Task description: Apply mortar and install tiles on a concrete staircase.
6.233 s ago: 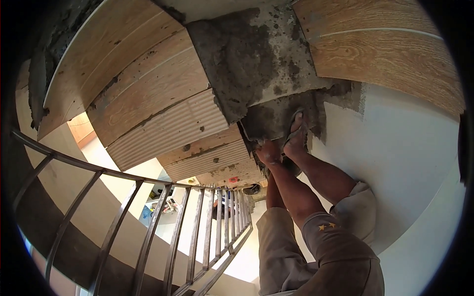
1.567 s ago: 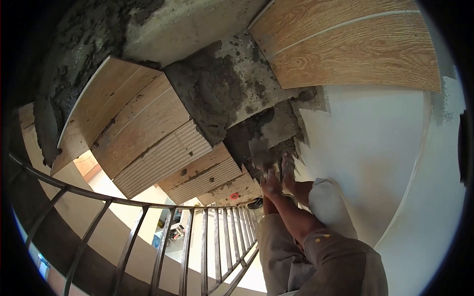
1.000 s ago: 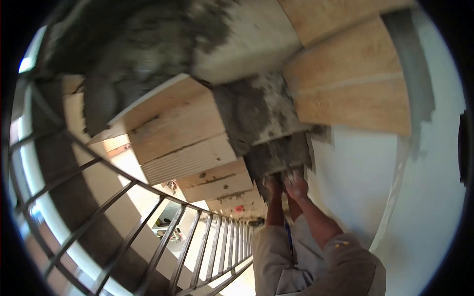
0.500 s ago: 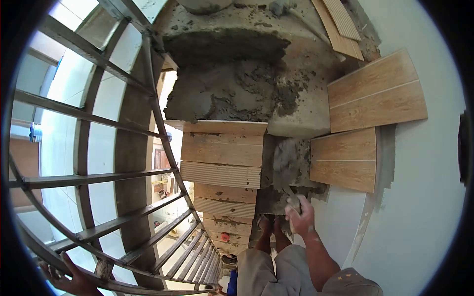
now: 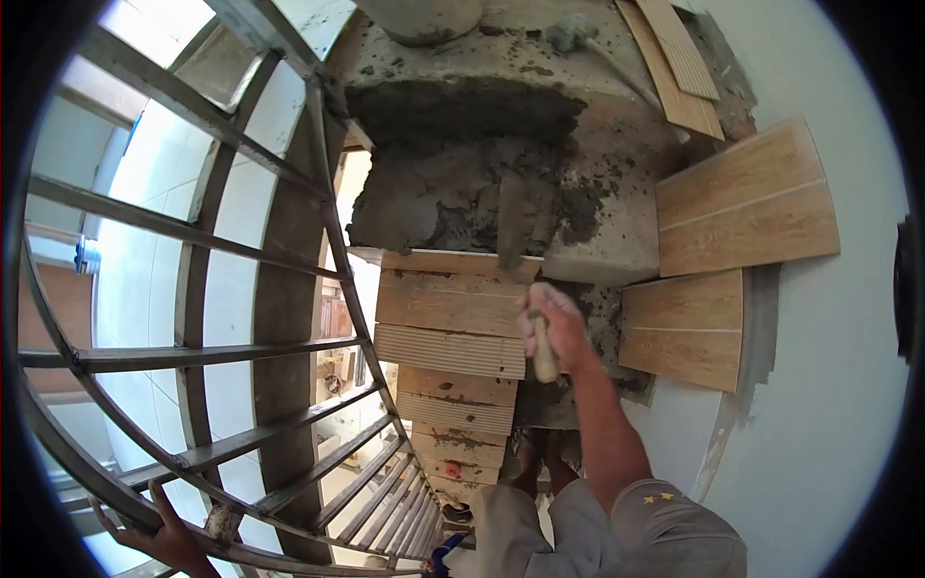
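My right hand is closed round the wooden handle of a trowel. Its grey, smeared blade reaches over the front edge of a step onto wet mortar spread on the tread. My left hand, at the lower left, rests round the metal railing, with the fingers partly hidden. Just below the mortar, wood-look tiles with a ribbed edge cover the step, and a smear of mortar lies near their top edge.
More tiled steps descend toward my feet. Wood-look tile pieces stand against the white wall at right. A bucket, a mortar-caked long-handled tool and loose tile strips lie on the upper step. Openings show between the railing bars.
My right hand has swung up and left with the trowel, from beside the lower step to the mortared tread. The view has shifted slightly; my left hand stays at the railing.
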A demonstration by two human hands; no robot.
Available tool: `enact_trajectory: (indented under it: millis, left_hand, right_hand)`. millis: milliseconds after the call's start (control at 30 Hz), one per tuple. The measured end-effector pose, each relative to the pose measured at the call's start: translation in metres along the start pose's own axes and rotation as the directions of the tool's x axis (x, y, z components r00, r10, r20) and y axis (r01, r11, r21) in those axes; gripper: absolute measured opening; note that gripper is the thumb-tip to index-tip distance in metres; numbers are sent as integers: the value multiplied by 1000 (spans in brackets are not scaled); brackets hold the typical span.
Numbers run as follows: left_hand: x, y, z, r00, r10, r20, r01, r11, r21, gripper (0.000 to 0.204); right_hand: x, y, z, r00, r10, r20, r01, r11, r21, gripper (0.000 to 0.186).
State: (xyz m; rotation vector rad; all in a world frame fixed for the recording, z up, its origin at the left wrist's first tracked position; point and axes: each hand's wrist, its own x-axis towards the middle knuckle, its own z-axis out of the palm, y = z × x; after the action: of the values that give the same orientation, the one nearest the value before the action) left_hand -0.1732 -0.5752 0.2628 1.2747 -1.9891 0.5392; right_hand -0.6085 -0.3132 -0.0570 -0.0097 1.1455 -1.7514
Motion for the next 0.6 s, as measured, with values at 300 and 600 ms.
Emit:
enact_trajectory:
  millis: [300, 600]
  left_hand:
    - [-9, -10, 10, 992, -125, 11, 125, 991, -44, 73]
    - [1, 13, 11, 988, 155, 9, -154, 987, -52, 96]
  right_hand:
    - [83, -70, 22, 969, 13, -247, -185, 701, -689, 37]
    - [14, -116, -5, 942, 80, -326, -333, 108, -937, 49]
